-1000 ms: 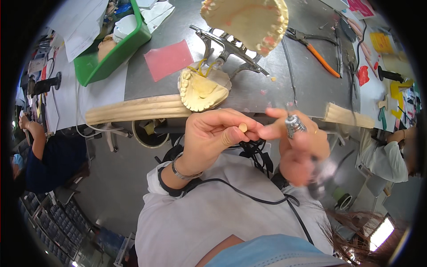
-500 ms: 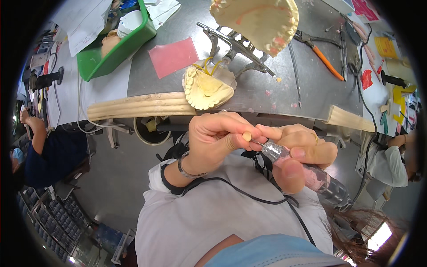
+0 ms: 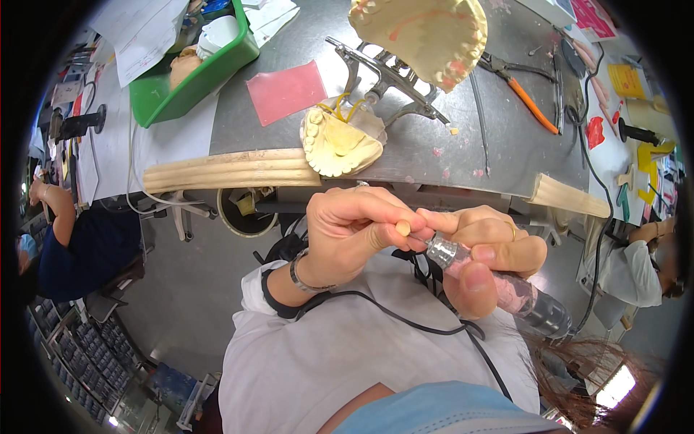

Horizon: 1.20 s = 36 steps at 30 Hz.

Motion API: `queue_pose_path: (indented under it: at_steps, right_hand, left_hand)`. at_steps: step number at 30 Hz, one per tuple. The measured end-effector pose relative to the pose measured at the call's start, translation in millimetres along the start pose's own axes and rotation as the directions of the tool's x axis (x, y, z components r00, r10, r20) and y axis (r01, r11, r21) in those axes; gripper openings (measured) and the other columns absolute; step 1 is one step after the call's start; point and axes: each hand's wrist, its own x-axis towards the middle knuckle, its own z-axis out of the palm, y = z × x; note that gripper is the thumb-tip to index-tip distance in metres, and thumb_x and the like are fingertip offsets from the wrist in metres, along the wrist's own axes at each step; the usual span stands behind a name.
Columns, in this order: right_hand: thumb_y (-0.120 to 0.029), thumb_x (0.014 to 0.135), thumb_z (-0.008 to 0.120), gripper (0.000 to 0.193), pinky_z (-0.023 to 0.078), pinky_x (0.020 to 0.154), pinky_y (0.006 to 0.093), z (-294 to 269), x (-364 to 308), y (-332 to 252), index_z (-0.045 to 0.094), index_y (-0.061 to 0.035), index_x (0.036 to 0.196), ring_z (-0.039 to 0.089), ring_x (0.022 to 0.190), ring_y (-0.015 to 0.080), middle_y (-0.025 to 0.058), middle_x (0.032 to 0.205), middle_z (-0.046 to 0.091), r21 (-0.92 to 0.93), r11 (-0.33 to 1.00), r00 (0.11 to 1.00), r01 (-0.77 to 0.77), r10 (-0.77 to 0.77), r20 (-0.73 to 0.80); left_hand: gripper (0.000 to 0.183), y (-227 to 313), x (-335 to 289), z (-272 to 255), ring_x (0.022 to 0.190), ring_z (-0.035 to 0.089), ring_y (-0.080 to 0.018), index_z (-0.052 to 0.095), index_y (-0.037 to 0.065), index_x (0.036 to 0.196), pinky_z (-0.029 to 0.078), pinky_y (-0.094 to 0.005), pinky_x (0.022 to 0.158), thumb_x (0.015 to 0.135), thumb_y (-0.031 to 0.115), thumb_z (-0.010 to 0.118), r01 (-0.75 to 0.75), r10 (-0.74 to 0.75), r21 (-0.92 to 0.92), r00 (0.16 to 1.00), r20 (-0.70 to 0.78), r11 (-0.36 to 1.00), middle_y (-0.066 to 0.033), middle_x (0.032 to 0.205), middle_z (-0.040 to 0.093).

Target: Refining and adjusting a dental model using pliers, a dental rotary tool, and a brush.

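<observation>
Between thumb and forefinger, my left hand (image 3: 354,228) pinches a small cream-coloured artificial tooth (image 3: 403,228). My right hand (image 3: 488,249) is wrapped round a rotary handpiece (image 3: 517,293), its metal nose aimed left at the tooth. A thin bur sticks out of the nose and reaches my left fingertips; whether it touches the tooth I cannot tell. Just beyond my hands, a plaster dental cast (image 3: 340,145) with teeth sits at the bench edge. Behind it stands a metal articulator (image 3: 390,76), with a larger plaster cast (image 3: 426,36) on it.
A pink wax sheet (image 3: 287,94) lies left of the articulator, near a green bin (image 3: 191,90). Orange-handled pliers (image 3: 531,105) and a thin metal tool (image 3: 480,123) lie to the right. The handpiece's black cord (image 3: 594,267) runs along the right. A co-worker's arm (image 3: 61,213) shows at far left.
The view has shifted slightly. Both hands keep nearly the same place, with the tooth and handpiece still held close together.
</observation>
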Motion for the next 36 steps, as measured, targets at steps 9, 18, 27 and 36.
queue_pose_path:
  at_steps: [9, 18, 27, 36]
  right_hand:
    - [0.001, 0.081, 0.062, 0.021, 0.057, 0.075, 0.0508, -0.3, -0.2, -0.4, 0.049, -0.0041, 0.096, 0.060, 0.052, 0.0180, 0.0079, 0.065, 0.062, -0.016, 1.000, 1.000, 0.010, -0.010, 0.018]
    - [0.000, 0.081, 0.062, 0.019, 0.058, 0.073, 0.0499, 1.9, -2.3, 1.1, 0.050, -0.0034, 0.095, 0.057, 0.050, 0.0158, 0.0076, 0.063, 0.062, -0.004, 0.999, 0.998, 0.044, -0.044, -0.033]
    - [0.000, 0.082, 0.062, 0.019, 0.058, 0.071, 0.0497, -0.4, -0.1, -1.0, 0.049, -0.0025, 0.095, 0.057, 0.050, 0.0154, 0.0078, 0.064, 0.061, -0.031, 0.997, 0.998, 0.064, -0.064, 0.006]
    - [0.001, 0.082, 0.061, 0.018, 0.059, 0.069, 0.0476, -1.2, -0.3, -0.6, 0.048, -0.0021, 0.095, 0.059, 0.050, 0.0156, 0.0076, 0.064, 0.060, -0.031, 0.997, 0.997, 0.069, -0.069, 0.025]
  left_hand:
    - [0.009, -1.3, -1.0, -0.9, 0.083, 0.070, -0.0251, 0.066, -0.007, 0.092, 0.062, -0.0342, 0.072, 0.089, 0.001, 0.063, -0.022, 0.022, 0.009, 0.999, 0.023, 1.000, -0.0204, 0.091, 0.067]
    - [0.008, -2.2, -0.6, 1.9, 0.081, 0.070, -0.0246, 0.066, -0.007, 0.091, 0.061, -0.0334, 0.071, 0.088, 0.001, 0.064, -0.038, 0.037, 0.032, 0.999, 0.022, 0.999, -0.0196, 0.087, 0.068]
    - [0.007, -0.5, 0.3, 1.7, 0.078, 0.070, -0.0243, 0.067, -0.007, 0.089, 0.062, -0.0332, 0.069, 0.087, -0.001, 0.064, -0.051, 0.048, 0.085, 0.998, 0.041, 0.995, -0.0198, 0.086, 0.068]
    - [0.005, 0.1, -1.1, 0.6, 0.077, 0.070, -0.0219, 0.068, -0.005, 0.087, 0.060, -0.0302, 0.067, 0.085, -0.001, 0.066, -0.076, 0.069, 0.183, 0.997, 0.043, 0.980, -0.0180, 0.083, 0.070]
